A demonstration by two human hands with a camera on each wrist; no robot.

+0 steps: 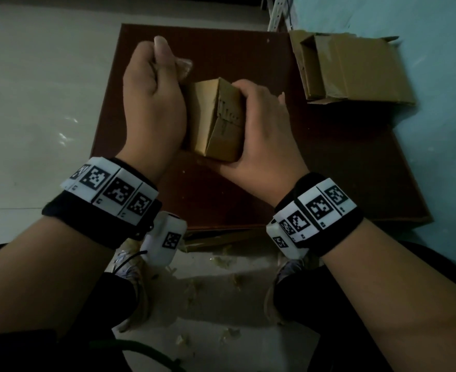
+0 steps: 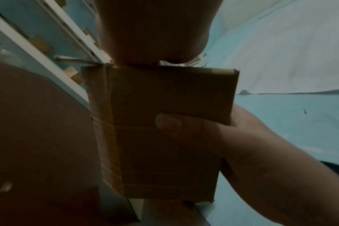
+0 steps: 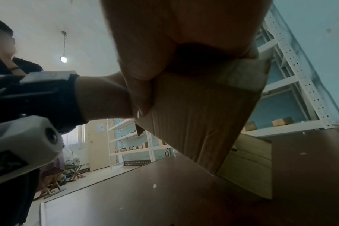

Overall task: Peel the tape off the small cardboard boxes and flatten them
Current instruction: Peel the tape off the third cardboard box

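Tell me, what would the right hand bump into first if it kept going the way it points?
Probably nothing new: the right hand already grips the small box. Pushing on, the box would likely meet the left hand pinching tape beside it, though depth is unclear.

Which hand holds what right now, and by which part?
Right hand grips the small brown cardboard box by its right side, thumb across a face. Left hand pinches a crumpled clear tape strip by its free end, beside the box.

Dark brown board (image 1: 329, 170), pale floor (image 1: 33, 103), white metal shelving (image 3: 292, 64), wooden stools (image 3: 54, 182)
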